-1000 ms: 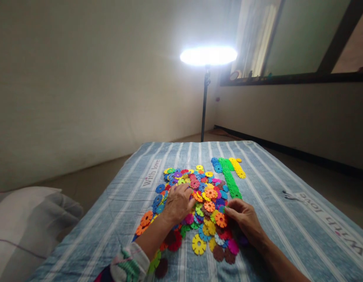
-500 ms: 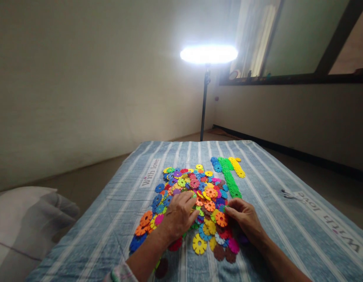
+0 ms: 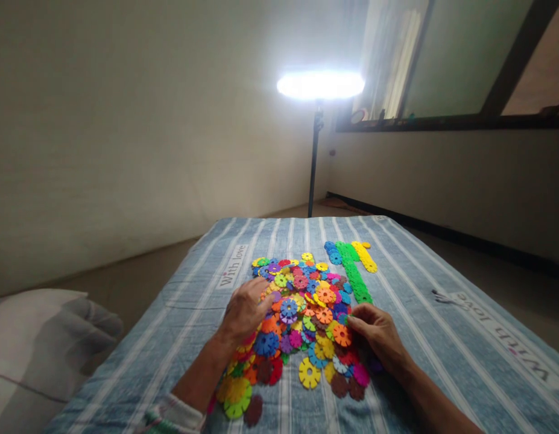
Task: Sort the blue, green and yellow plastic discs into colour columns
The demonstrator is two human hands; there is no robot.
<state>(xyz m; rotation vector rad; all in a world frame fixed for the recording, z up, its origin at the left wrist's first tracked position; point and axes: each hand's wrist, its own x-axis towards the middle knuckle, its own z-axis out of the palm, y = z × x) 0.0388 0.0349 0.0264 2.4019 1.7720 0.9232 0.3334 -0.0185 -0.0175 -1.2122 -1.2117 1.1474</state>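
A heap of colourful notched plastic discs (image 3: 324,315), like flower-shaped building pieces, lies on the striped cloth. My left hand (image 3: 246,307) rests over the heap's left side, its fingers stretched onto the discs and partly hidden behind the hand. At the heap's right edge my right hand (image 3: 377,331) pinches a green disc (image 3: 350,320) between thumb and forefinger, mostly covered by the fingers. Just beyond that hand lies a flat joined strip of green discs (image 3: 358,280). Rows of blue discs (image 3: 335,257) and yellow discs (image 3: 366,258) flank its far end.
Blue cloth with white stripes (image 3: 189,319) covers the table or bed. Behind it stands a lit ring lamp (image 3: 321,85) on a dark pole (image 3: 313,169). Pale fabric (image 3: 39,343) sits at the lower left. A window (image 3: 464,66) is at the upper right.
My left hand has moved left across the heap, uncovering blue, purple and orange discs in the middle. My right hand stays almost in place with the green disc.
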